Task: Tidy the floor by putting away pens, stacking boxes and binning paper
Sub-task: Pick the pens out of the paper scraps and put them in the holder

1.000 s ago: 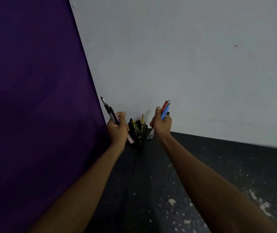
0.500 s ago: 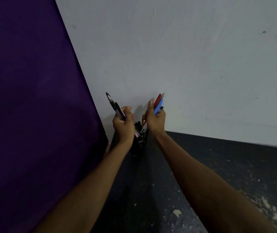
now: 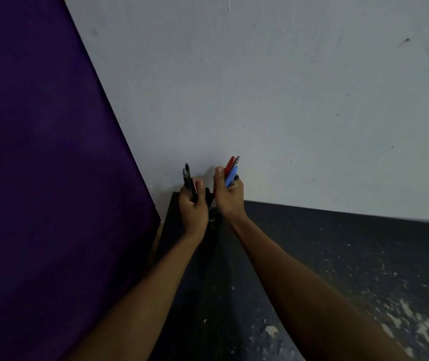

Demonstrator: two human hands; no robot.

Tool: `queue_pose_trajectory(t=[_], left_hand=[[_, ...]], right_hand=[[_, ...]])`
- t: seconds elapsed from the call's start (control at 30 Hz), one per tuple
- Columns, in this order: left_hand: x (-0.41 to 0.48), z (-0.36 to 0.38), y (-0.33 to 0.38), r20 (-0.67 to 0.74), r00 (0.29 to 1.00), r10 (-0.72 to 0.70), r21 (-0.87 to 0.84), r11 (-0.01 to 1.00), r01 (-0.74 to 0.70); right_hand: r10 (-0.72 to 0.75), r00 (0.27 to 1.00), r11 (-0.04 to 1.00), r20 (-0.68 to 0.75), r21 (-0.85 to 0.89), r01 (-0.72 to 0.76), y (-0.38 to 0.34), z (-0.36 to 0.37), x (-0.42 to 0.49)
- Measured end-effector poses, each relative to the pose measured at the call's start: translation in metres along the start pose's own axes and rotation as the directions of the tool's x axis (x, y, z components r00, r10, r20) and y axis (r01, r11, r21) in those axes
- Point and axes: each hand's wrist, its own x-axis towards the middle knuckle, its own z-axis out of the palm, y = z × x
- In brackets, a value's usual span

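Note:
My left hand (image 3: 193,208) grips a small bunch of dark pens (image 3: 187,178) that stick up above its thumb. My right hand (image 3: 229,196) grips a bunch of red and blue pens (image 3: 231,170), tips pointing up and right. Both hands are close together over a black pen holder (image 3: 214,217) that stands on the dark floor at the foot of the wall. The holder is mostly hidden behind my hands; only a dark sliver shows between them.
A purple panel (image 3: 52,165) fills the left side and leans close to my left arm. A grey wall (image 3: 286,100) rises right behind the holder. The dark floor (image 3: 338,269) to the right is speckled with pale flecks and scraps.
Both hands have come together over the pen holder, covering it. The left hand's pens have swung more upright. The view has shifted slightly.

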Motion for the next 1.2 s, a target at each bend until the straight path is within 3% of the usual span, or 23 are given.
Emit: queue_pose_trajectory(t=[0.13, 0.27, 0.43, 0.67, 0.9, 1.2], left_hand=[[-0.002, 0.001, -0.001, 0.036, 0.999, 0.040, 0.045, 0.998, -0.041], [-0.004, -0.002, 0.001, 0.030, 0.998, 0.058, 0.094, 0.994, -0.060], [-0.004, -0.008, -0.004, 0.069, 0.998, 0.002, 0.037, 0.999, -0.004], [-0.004, -0.011, 0.003, 0.120, 0.993, 0.013, -0.009, 1.000, -0.012], [0.000, -0.003, 0.009, 0.035, 0.999, 0.015, -0.074, 0.997, -0.013], [-0.005, -0.009, 0.009, 0.052, 0.994, 0.093, 0.016, 0.995, -0.094]], right_hand=[[-0.009, 1.000, 1.000, 0.026, -0.003, 0.009, -0.001, 0.003, -0.002], [-0.012, 0.990, 0.999, 0.139, 0.049, 0.005, -0.001, 0.003, -0.006], [0.004, 0.954, 1.000, 0.300, -0.028, 0.004, 0.000, 0.000, -0.008], [-0.129, 0.960, 0.988, 0.250, -0.050, 0.146, 0.002, -0.004, -0.008], [-0.016, 0.960, 0.991, 0.281, -0.121, 0.052, -0.007, 0.000, -0.009], [0.009, 0.959, 1.000, 0.282, 0.024, -0.017, -0.006, -0.003, -0.007]])
